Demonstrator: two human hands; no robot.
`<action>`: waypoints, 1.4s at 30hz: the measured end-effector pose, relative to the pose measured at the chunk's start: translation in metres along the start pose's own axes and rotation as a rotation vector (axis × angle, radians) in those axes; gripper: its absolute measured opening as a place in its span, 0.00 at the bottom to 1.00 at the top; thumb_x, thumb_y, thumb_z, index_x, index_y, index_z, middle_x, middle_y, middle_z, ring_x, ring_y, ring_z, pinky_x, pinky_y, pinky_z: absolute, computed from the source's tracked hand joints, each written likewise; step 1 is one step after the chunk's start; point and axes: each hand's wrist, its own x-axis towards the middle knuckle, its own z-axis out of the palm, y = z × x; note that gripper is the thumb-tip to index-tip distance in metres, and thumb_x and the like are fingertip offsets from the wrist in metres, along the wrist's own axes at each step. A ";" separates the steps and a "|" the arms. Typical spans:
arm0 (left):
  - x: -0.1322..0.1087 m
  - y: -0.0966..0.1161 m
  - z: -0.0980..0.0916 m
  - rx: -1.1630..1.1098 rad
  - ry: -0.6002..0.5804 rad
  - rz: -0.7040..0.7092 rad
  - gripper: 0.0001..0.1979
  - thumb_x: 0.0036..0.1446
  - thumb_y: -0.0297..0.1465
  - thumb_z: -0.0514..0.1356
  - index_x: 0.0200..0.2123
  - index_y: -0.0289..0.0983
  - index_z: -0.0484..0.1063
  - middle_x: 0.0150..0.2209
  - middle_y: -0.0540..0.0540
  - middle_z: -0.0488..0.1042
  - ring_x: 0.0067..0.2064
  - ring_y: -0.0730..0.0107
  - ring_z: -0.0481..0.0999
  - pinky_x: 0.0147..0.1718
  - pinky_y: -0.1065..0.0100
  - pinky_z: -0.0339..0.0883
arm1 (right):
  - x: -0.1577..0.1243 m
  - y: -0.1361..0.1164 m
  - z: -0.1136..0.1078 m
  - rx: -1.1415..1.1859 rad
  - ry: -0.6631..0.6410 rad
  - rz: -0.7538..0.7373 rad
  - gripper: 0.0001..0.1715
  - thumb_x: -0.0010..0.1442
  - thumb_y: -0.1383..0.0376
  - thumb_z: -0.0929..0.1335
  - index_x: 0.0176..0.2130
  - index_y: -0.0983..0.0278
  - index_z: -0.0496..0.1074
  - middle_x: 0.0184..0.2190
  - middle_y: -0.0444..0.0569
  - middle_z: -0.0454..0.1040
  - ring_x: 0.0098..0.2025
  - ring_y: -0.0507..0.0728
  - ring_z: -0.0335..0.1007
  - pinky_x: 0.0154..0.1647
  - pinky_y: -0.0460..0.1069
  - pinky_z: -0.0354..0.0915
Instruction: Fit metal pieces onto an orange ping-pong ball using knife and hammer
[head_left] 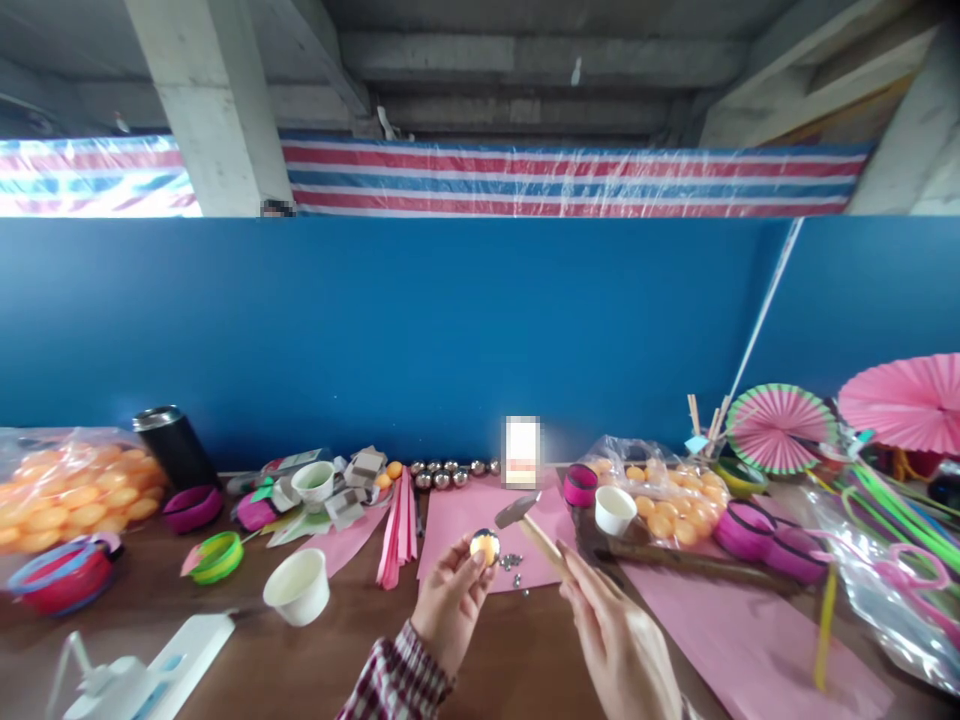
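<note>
My left hand (452, 598) pinches a small round piece (485, 547) with a shiny metallic rim and an orange face; its exact kind is unclear. Close to its right, my right hand (619, 630) is wrapped around the wooden handle of a hammer (546, 545). The hammer's head is raised just right of the round piece, apart from it. Beneath them, tiny shiny metal bits (512, 562) lie scattered on a pink sheet (457, 510). Several silver balls (442, 474) stand in rows along that sheet's back edge.
Paper cups (297, 588) stand at left and right among strips and rolls of coloured material. Bags of orange balls (82, 500) lie on both sides. A black flask (176, 450), a white power strip (187, 650) and pink paper fans (781, 428) are around. A blue partition (450, 330) rises behind.
</note>
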 end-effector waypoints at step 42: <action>-0.001 0.000 -0.002 0.084 0.007 0.067 0.18 0.35 0.24 0.66 0.35 0.37 0.73 0.31 0.46 0.74 0.34 0.71 0.72 0.37 0.69 0.63 | 0.000 -0.005 -0.011 -0.046 -0.024 -0.003 0.21 0.59 0.66 0.55 0.51 0.62 0.61 0.40 0.50 0.73 0.33 0.52 0.73 0.36 0.44 0.68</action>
